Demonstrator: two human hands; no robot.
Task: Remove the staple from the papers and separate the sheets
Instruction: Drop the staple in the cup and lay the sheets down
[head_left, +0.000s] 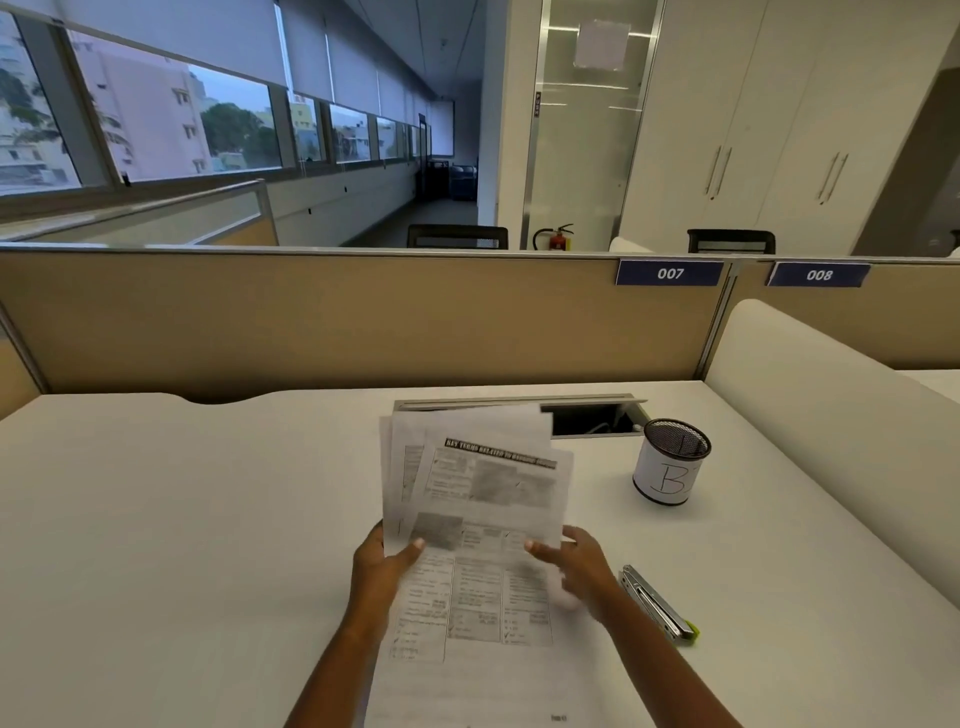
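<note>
Several printed sheets (478, 478) are fanned out and raised above the white desk (182, 519). My left hand (382, 566) pinches their lower left edge, thumb on top. My right hand (574, 564) holds the lower right corner of the front sheet, slightly blurred. Another printed sheet (467, 634) lies flat on the desk below, between my forearms. No staple can be made out. A metal stapler or staple remover with a green tip (657, 605) lies on the desk just right of my right wrist.
A black mesh pen cup (670, 462) wrapped in white paper stands at the right rear. An open cable hatch (587, 418) is set in the desk behind the papers. A beige partition (337, 322) closes the desk's far side.
</note>
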